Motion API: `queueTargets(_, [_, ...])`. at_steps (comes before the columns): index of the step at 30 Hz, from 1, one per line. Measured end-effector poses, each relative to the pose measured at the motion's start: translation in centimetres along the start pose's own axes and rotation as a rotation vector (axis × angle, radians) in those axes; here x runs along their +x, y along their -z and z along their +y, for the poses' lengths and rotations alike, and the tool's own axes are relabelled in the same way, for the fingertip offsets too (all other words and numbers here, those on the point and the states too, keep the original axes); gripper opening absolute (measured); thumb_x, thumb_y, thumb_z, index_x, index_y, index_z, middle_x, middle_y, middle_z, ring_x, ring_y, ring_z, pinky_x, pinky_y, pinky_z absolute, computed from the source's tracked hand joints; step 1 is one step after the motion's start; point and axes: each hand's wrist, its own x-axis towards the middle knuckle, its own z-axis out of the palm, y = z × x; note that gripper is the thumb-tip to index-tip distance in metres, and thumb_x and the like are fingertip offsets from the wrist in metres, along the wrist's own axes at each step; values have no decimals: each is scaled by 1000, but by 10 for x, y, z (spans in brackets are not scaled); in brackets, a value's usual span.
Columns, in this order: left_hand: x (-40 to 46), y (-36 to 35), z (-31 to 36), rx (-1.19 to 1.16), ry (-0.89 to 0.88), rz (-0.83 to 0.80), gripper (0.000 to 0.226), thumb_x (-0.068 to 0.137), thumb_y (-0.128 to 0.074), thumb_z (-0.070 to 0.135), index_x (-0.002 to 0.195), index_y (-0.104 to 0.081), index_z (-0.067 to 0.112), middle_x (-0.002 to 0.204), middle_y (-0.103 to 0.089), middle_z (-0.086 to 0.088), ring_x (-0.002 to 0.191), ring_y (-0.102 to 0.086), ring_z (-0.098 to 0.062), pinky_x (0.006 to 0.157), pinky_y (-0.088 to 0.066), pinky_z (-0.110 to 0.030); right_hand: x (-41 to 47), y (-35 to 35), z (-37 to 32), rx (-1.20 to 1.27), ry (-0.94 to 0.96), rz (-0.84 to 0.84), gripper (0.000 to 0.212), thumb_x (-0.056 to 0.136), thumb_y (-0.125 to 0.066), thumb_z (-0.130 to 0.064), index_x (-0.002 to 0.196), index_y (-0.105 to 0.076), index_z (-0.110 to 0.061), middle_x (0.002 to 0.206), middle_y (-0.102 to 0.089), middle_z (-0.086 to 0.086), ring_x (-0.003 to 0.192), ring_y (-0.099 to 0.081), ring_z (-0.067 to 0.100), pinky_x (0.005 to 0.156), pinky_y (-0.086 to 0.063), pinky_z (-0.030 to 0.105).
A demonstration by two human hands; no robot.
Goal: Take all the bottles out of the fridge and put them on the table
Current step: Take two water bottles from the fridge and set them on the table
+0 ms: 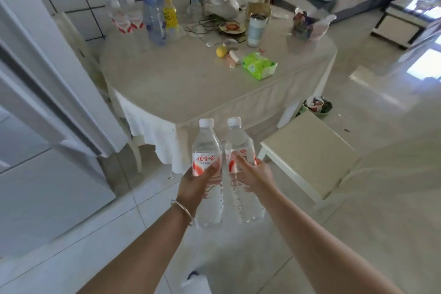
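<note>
My left hand grips a clear water bottle with a white cap and a red-and-white label. My right hand grips a second, matching water bottle. Both bottles stand upright side by side, just short of the table's near edge. The round table carries a cream cloth. At its back left stand several bottles: red-labelled water bottles, blue-tinted bottles and a yellow bottle. The white fridge fills the left side, its door swung open.
On the table lie a green tissue pack, a lemon, a tall tumbler, cables, bags and a round dish. A cream stool stands right of my hands. A chair sits between table and fridge. A bin is under the table's right side.
</note>
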Motion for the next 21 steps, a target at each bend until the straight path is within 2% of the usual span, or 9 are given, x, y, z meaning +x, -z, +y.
queueTargets(2, [28, -11, 11, -3, -10, 9, 33, 78, -68, 38, 104, -66, 18, 95, -74, -5, 75, -72, -10, 57, -52, -21, 27, 7, -16, -4, -4, 0, 32, 78, -68, -51, 85, -66, -19, 67, -64, -2, 55, -59, 5, 44, -44, 16])
queueTargets(4, [62, -21, 25, -5, -21, 17, 40, 77, -69, 41, 107, -67, 15, 98, -74, -7, 84, -71, -16, 62, -52, -25, 59, 11, -34, -27, -2, 4, 33, 78, -67, -52, 84, -67, -19, 66, -64, -2, 54, -58, 5, 45, -44, 17])
queueTargets(8, [138, -36, 60, 0, -87, 30, 59, 60, -75, 59, 102, -71, 18, 94, -76, -5, 91, -71, -25, 83, -57, -48, 128, 8, -76, -72, 48, 16, 48, 76, -66, -59, 99, -67, -16, 72, -67, -1, 57, -60, 6, 45, -44, 19])
queueTargets(10, [172, -41, 81, -5, -94, 33, 63, 55, -75, 62, 101, -71, 19, 94, -76, -5, 92, -71, -26, 88, -54, -53, 159, 6, -101, -81, 45, 25, 55, 74, -66, -61, 106, -63, -16, 84, -69, 2, 60, -61, 5, 43, -43, 17])
queueTargets(12, [201, -44, 100, -5, -112, 51, 56, 58, -76, 62, 96, -71, 21, 93, -76, -4, 91, -71, -27, 88, -54, -53, 186, 3, -124, -59, 45, 2, 54, 75, -67, -59, 105, -62, -15, 90, -70, 7, 61, -61, 6, 39, -42, 14])
queueTargets(15, [241, -46, 127, -13, -157, 100, 38, 65, -73, 55, 85, -71, 23, 87, -76, -5, 88, -71, -29, 88, -54, -52, 225, -5, -157, -9, 58, -63, 52, 72, -70, -56, 101, -65, -14, 87, -72, 11, 67, -65, 15, 37, -39, 11])
queueTargets(18, [277, -43, 145, -60, -162, 157, 47, 63, -70, 56, 92, -70, 19, 91, -75, -8, 89, -71, -31, 85, -55, -54, 267, -21, -180, -66, 89, -104, 44, 68, -72, -60, 85, -71, -19, 78, -74, 4, 73, -70, 20, 54, -49, 19])
queueTargets(20, [302, -38, 156, -103, -168, 206, 50, 63, -69, 54, 96, -70, 16, 93, -75, -10, 90, -71, -33, 85, -54, -57, 298, -32, -194, -130, 92, -112, 56, 56, -69, -69, 82, -72, -20, 78, -76, 4, 78, -72, 19, 64, -53, 28])
queueTargets(21, [314, -34, 161, -122, -172, 225, 50, 65, -71, 54, 96, -70, 15, 93, -75, -11, 90, -71, -34, 85, -53, -58, 313, -39, -202, -139, 89, -137, 57, 57, -69, -69, 83, -72, -19, 79, -76, 5, 79, -73, 18, 64, -53, 30])
